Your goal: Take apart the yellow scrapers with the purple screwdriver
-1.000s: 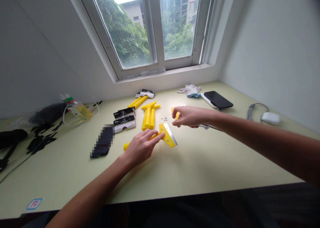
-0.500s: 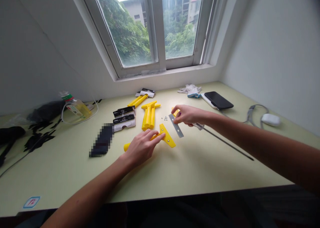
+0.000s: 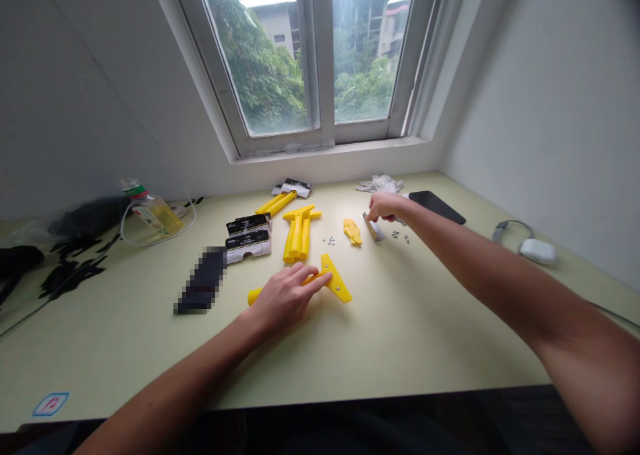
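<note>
My left hand (image 3: pixel 283 294) is closed on the handle of a yellow scraper (image 3: pixel 336 280), which lies low over the table with its flat head to the right. Two screws show in that head. Farther off, my right hand (image 3: pixel 384 206) pinches the edge of a metal scraper blade (image 3: pixel 373 228), which is tilted near the tabletop. Whether more than one blade is there I cannot tell. Yellow plastic pieces (image 3: pixel 352 232) lie left of the blade, and several small screws (image 3: pixel 395 234) lie to its right. Small nuts (image 3: pixel 330 240) are scattered beyond the scraper head.
More yellow scraper handles (image 3: pixel 299 235) stand bunched in the middle, beside black-and-white cardboard packages (image 3: pixel 249 245). A dark pixelated object (image 3: pixel 203 282) lies at left, a bottle (image 3: pixel 157 215) behind it. At back right are gloves (image 3: pixel 381 183), a phone (image 3: pixel 436 206) and a white case (image 3: pixel 538 250).
My right hand has moved away and to the right with the blade, uncovering the yellow pieces and screws. The screwdriver seen in it before is now mostly hidden. My left hand stays on the scraper.
</note>
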Motion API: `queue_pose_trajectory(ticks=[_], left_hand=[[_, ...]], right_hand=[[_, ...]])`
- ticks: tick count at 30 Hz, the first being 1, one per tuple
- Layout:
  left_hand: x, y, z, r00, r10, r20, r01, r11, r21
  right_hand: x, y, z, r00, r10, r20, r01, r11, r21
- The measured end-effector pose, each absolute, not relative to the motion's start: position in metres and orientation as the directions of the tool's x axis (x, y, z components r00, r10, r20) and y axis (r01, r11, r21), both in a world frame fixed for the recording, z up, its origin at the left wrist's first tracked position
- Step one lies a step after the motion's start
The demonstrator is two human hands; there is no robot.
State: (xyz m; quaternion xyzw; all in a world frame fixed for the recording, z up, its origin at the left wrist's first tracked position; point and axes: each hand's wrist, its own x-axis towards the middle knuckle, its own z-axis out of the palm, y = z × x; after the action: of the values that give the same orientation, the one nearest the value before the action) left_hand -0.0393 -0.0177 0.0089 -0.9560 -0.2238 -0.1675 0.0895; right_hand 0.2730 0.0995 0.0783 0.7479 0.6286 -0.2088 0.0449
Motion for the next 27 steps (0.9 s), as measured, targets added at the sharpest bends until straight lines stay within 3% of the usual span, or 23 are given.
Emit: queue_pose_trajectory(ticks=[5,8,11,17,27], left_hand=[[-0.039,-0.019,0.009,0.838,0.411,0.359,0.468,-0.879,-0.088],[-0.039,-0.019,0.009,0.839,0.411,0.357,0.469,-0.878,-0.093],[-0.037,-0.02,0.008,0.841,0.398,0.368,0.462,-0.881,-0.105],[-0.036,-0.021,0.008,0.842,0.379,0.383,0.446,-0.889,-0.103],[-0.035,-0.019,0.008,0.824,0.422,0.379,0.47,-0.881,-0.042]], right_hand=[[0.261,0.07,0.087,0.041,0.957,-0.286,0.971,-0.107,-0.216],[0.241,0.035,0.092,-0.129,0.934,-0.333,0.942,0.011,-0.335],[0.217,0.006,0.091,-0.355,0.821,-0.447,0.845,0.077,-0.53],[0.192,0.013,0.077,-0.447,0.759,-0.474,0.73,0.004,-0.683],[0.196,0.033,0.065,-0.462,0.727,-0.508,0.634,-0.129,-0.762]])
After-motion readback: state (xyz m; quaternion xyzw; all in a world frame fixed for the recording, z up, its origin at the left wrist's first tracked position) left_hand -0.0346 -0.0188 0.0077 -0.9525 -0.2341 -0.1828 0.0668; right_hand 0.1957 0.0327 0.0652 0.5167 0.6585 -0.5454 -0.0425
